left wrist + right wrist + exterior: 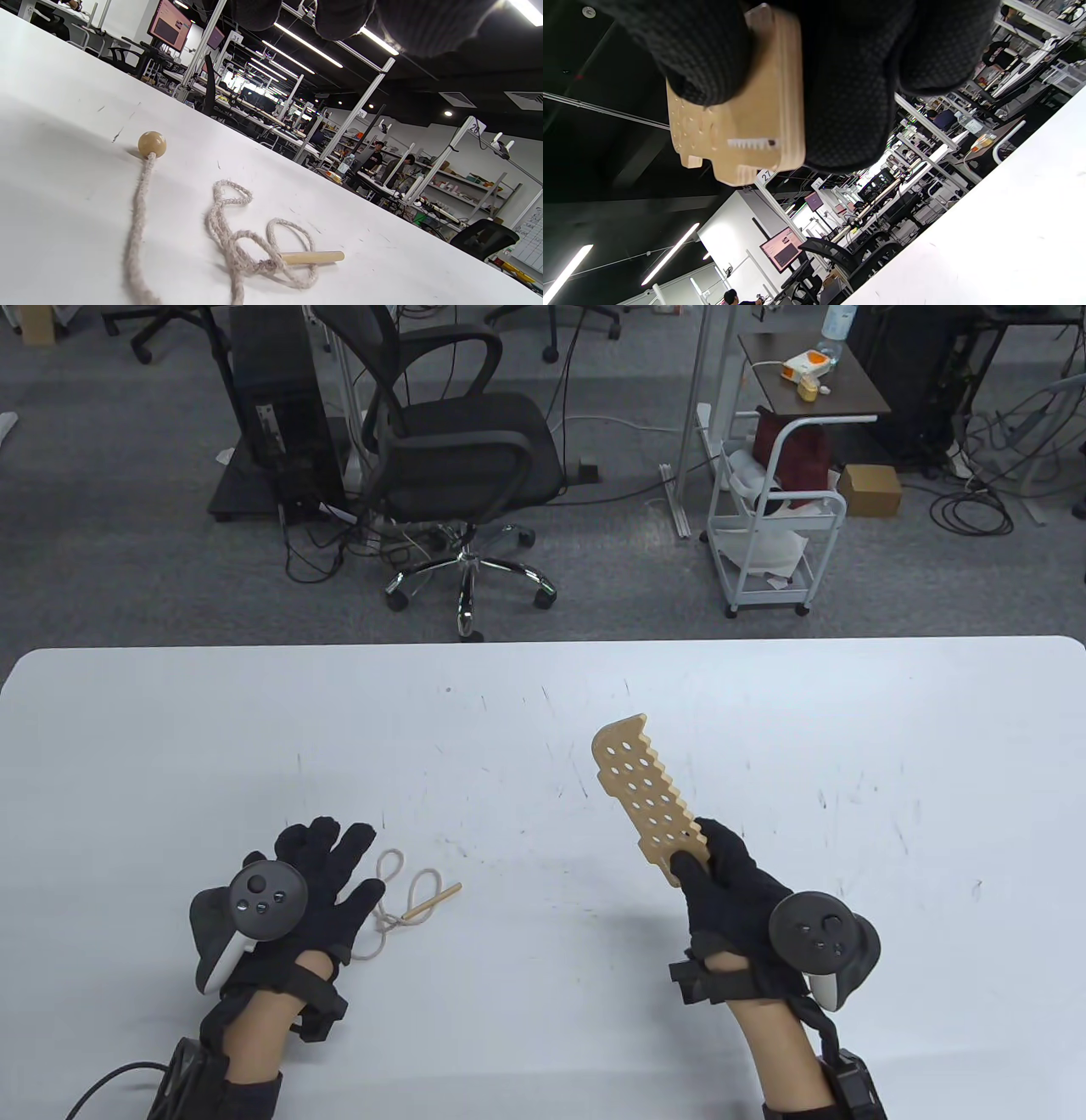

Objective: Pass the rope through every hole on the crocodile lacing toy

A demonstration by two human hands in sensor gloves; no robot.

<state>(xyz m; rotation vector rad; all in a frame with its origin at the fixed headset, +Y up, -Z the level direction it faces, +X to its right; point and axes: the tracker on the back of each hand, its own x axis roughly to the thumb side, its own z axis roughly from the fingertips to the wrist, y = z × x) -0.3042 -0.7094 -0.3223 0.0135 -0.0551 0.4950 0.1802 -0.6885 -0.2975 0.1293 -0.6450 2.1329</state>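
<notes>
The wooden crocodile lacing toy (646,795) is a flat tan board with several holes and a stepped edge. My right hand (728,872) grips its near end and holds it above the table, slanting away to the upper left. In the right wrist view the crocodile's head end (738,123) shows between my gloved fingers (848,84). The beige rope (399,899) lies in loose loops on the table, with a wooden needle (433,901) at one end and a round bead (152,144) at the other. My left hand (335,869) hovers spread over the rope's left part, holding nothing.
The white table (543,704) carries only the rope. Beyond its far edge stand an office chair (462,458), a computer tower (280,407) and a white trolley (776,534).
</notes>
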